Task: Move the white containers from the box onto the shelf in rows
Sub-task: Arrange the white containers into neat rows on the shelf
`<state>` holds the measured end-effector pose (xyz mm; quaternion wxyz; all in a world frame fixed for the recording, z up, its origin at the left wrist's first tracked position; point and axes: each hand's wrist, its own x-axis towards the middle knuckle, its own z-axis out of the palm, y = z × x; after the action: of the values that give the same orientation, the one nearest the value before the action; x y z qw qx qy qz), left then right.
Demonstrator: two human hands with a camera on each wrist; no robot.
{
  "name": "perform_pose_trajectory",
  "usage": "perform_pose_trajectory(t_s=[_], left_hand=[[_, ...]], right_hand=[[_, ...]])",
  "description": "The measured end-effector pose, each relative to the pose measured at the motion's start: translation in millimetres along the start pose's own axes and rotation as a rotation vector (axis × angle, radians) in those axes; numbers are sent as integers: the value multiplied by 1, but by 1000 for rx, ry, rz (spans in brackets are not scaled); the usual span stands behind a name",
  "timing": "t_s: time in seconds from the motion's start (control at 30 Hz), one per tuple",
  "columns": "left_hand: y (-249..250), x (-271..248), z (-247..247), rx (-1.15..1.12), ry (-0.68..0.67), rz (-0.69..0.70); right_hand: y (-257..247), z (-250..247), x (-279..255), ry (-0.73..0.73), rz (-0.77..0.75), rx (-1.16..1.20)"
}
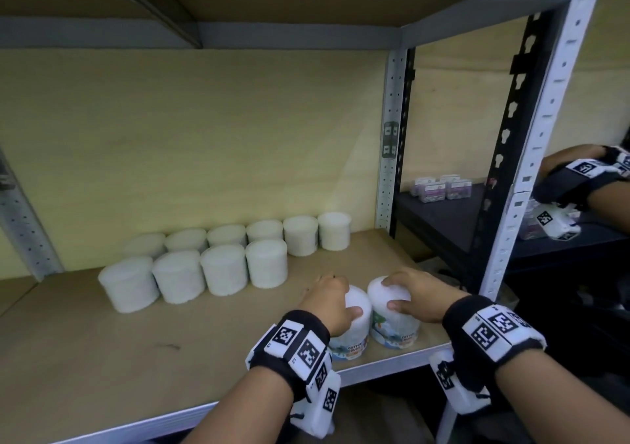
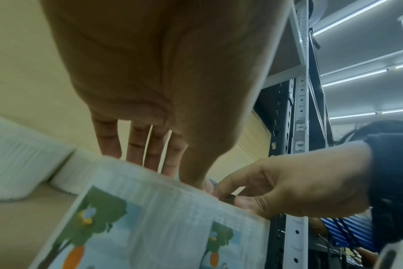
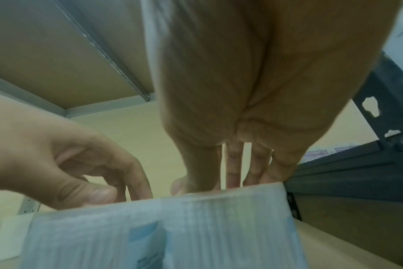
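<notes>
Ten shelved containers (image 1: 218,256) beyond hands

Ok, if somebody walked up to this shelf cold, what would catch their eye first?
Probably the two hands at the shelf's front edge: the left hand and right hand each grip the top of a labelled white container, one beside the other. Next, the two rows of white containers lined up toward the back wall.
</notes>
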<state>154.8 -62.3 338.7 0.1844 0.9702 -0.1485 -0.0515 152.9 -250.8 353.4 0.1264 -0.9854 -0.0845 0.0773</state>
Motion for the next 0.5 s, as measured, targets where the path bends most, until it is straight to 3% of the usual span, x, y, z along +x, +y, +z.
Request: perform_pose_trajectory(t_s=[0.17,0.3,0.5], left_hand=[[-8,2,-8,-122,50,-4],[-25,2,-23,-148,75,-14],[-80,3,-56,-156,122,-108]], right_hand=[[-3,-9,-1,-1,27,77],[-16,-17,8,92,31,173],[-65,-19,41,120,-42,224]])
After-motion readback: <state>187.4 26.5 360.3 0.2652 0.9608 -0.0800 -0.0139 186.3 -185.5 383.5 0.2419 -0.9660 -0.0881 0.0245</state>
